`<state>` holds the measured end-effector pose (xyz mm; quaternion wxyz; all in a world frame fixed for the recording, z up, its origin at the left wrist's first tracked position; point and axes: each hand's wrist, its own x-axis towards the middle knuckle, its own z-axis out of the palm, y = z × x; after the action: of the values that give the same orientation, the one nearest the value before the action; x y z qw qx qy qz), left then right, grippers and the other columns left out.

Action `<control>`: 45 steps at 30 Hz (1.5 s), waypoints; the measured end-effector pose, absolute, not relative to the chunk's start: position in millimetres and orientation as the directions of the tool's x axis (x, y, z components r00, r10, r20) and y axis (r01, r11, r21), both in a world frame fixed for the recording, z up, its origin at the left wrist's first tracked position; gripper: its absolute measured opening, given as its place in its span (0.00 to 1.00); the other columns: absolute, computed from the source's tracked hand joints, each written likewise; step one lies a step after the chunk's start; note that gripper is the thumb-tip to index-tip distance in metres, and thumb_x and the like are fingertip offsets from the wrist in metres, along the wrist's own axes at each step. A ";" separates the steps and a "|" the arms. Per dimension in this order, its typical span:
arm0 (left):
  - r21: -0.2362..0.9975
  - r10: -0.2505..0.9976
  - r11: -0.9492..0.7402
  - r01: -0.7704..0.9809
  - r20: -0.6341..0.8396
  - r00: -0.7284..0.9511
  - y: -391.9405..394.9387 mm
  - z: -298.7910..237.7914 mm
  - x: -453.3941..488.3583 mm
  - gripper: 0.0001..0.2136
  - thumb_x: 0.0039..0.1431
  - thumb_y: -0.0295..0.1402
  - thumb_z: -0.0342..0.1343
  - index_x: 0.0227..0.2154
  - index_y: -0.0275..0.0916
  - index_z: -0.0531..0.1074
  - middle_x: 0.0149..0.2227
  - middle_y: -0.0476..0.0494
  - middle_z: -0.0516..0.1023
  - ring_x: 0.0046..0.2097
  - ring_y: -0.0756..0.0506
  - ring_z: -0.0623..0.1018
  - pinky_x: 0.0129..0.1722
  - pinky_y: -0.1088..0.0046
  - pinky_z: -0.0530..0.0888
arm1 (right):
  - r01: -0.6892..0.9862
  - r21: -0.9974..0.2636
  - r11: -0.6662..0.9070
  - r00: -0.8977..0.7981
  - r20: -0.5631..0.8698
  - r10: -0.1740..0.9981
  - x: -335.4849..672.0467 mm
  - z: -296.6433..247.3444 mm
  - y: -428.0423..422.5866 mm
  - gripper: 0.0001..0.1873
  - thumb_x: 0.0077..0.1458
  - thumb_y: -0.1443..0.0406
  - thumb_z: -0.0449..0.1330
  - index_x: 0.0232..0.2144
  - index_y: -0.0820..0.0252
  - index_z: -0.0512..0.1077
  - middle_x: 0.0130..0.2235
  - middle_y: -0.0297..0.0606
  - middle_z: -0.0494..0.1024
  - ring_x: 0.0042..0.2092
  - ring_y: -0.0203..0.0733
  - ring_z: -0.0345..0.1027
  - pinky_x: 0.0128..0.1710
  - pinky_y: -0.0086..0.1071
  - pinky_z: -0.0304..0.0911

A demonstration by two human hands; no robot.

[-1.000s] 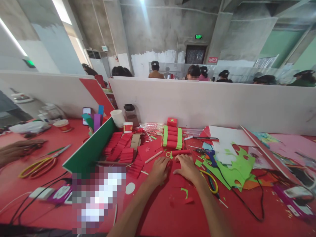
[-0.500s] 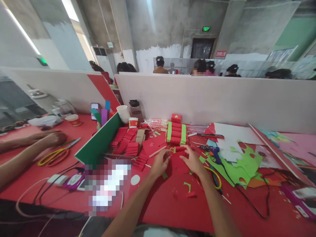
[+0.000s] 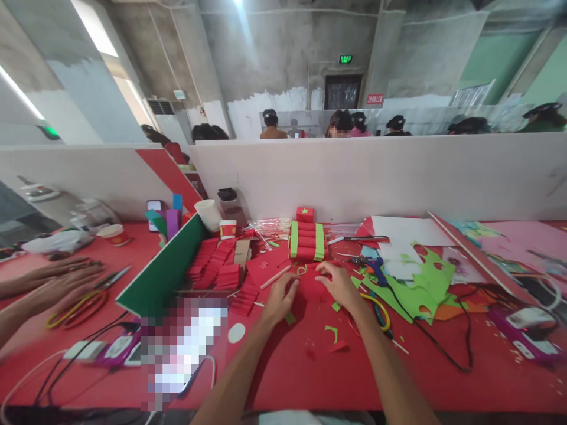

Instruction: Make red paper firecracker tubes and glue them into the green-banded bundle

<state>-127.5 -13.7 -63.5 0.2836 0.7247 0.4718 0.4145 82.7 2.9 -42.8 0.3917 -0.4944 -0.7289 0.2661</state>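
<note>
The loosely curved left hand (image 3: 282, 296) and right hand (image 3: 339, 284) sit apart near a lime-green-banded bundle of red rolls (image 3: 307, 240), whether pinching anything I cannot tell.

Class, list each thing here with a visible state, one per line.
left hand: fingers bent, thumb apart
right hand: fingers bent, grip unclear
red bundle: crossed by two green strips
bottle: upright, lid on
small cup beside bottle: upright
glue gun: lying down
green board: standing on edge
green sheet: cut, with holes
exit sign: lit

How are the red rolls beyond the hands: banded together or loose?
Banded: the red rolls lie side by side, with a green strip across each end.
</note>
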 end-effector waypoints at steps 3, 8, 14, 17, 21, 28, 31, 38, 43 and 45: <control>0.745 0.907 -0.419 0.519 0.317 0.277 -12.7 -59.8 -127.6 0.14 0.65 0.40 0.46 0.34 0.36 0.73 0.35 0.41 0.77 0.38 0.44 0.75 0.42 0.66 0.71 | 0.536 -0.748 0.391 -0.243 0.307 0.920 79.1 -43.6 2.3 0.06 0.56 0.65 0.61 0.38 0.55 0.73 0.37 0.37 0.81 0.40 0.45 0.75 0.43 0.37 0.64; 0.684 0.892 -0.449 0.575 0.309 0.329 -9.6 -58.7 -130.7 0.12 0.63 0.37 0.48 0.30 0.38 0.71 0.33 0.42 0.77 0.39 0.43 0.76 0.40 0.68 0.70 | 0.563 -0.706 0.429 -0.218 0.373 0.902 80.4 -42.6 3.3 0.05 0.56 0.65 0.62 0.38 0.56 0.73 0.36 0.37 0.80 0.39 0.44 0.73 0.44 0.36 0.64; 0.763 0.946 -0.319 0.562 0.288 0.146 -3.0 -61.2 -139.7 0.09 0.62 0.37 0.49 0.30 0.40 0.70 0.34 0.43 0.79 0.52 0.39 0.76 0.44 0.68 0.71 | 0.756 -0.581 0.300 -0.032 0.425 0.905 100.9 -33.2 -5.1 0.08 0.61 0.61 0.55 0.38 0.58 0.72 0.34 0.39 0.78 0.36 0.43 0.71 0.38 0.32 0.60; 0.783 0.958 -0.276 0.558 0.273 0.091 -0.8 -64.1 -140.9 0.09 0.61 0.37 0.50 0.31 0.39 0.71 0.33 0.43 0.79 0.45 0.41 0.79 0.42 0.68 0.72 | 0.872 -0.459 0.168 -0.075 0.215 0.974 113.4 -31.6 -13.5 0.09 0.61 0.59 0.56 0.39 0.55 0.72 0.29 0.35 0.78 0.32 0.42 0.72 0.32 0.31 0.56; 0.766 0.952 -0.288 0.574 0.293 0.086 -1.4 -67.3 -137.1 0.06 0.60 0.35 0.51 0.32 0.39 0.70 0.35 0.44 0.79 0.40 0.44 0.78 0.41 0.70 0.72 | 0.952 -0.292 0.095 -0.100 -0.003 0.995 123.9 -30.9 -29.1 0.15 0.55 0.56 0.62 0.43 0.54 0.71 0.36 0.39 0.81 0.40 0.48 0.75 0.32 0.31 0.54; 0.736 0.948 -0.296 0.609 0.306 0.090 -7.4 -64.1 -130.3 0.05 0.62 0.34 0.50 0.33 0.40 0.67 0.33 0.46 0.78 0.35 0.46 0.77 0.39 0.70 0.70 | 0.979 -0.184 -0.085 0.063 -0.119 0.991 126.7 -36.0 -61.8 0.27 0.55 0.52 0.60 0.54 0.53 0.66 0.44 0.45 0.80 0.45 0.56 0.75 0.36 0.36 0.59; 0.731 0.943 -0.312 0.607 0.316 0.104 -7.3 -65.4 -130.1 0.05 0.63 0.35 0.48 0.32 0.41 0.65 0.32 0.46 0.77 0.35 0.46 0.76 0.38 0.70 0.70 | 0.982 -0.158 -0.100 0.086 -0.092 0.992 126.8 -39.4 -64.9 0.29 0.56 0.53 0.60 0.57 0.53 0.65 0.50 0.48 0.76 0.48 0.56 0.73 0.38 0.38 0.61; 0.745 0.936 -0.331 0.578 0.336 0.104 -6.1 -66.6 -129.6 0.06 0.63 0.36 0.48 0.31 0.41 0.63 0.30 0.47 0.75 0.33 0.45 0.75 0.37 0.70 0.69 | 0.991 -0.108 -0.075 0.064 -0.106 0.992 136.7 -34.6 -64.0 0.27 0.57 0.62 0.59 0.59 0.53 0.64 0.50 0.49 0.75 0.48 0.54 0.74 0.41 0.39 0.63; 0.759 0.932 -0.346 0.551 0.343 0.113 -6.9 -65.0 -127.1 0.07 0.62 0.36 0.48 0.30 0.41 0.63 0.30 0.47 0.74 0.33 0.45 0.74 0.37 0.69 0.69 | 0.993 -0.107 -0.056 0.043 -0.120 0.992 134.4 -33.2 -72.5 0.29 0.54 0.65 0.61 0.59 0.50 0.65 0.50 0.46 0.76 0.49 0.55 0.73 0.41 0.39 0.63; 0.775 0.932 -0.351 0.526 0.342 0.118 -7.5 -64.1 -126.4 0.07 0.62 0.36 0.48 0.30 0.40 0.63 0.30 0.47 0.73 0.33 0.46 0.73 0.36 0.70 0.68 | 0.992 -0.121 -0.025 0.014 -0.094 0.995 134.7 -35.6 -73.7 0.29 0.55 0.67 0.59 0.59 0.51 0.65 0.50 0.46 0.77 0.50 0.55 0.73 0.42 0.39 0.64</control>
<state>-126.4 -7.5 -64.1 0.2426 0.7072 0.5155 0.4186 134.7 -73.7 -35.6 0.0104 -0.7119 -0.6981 0.0761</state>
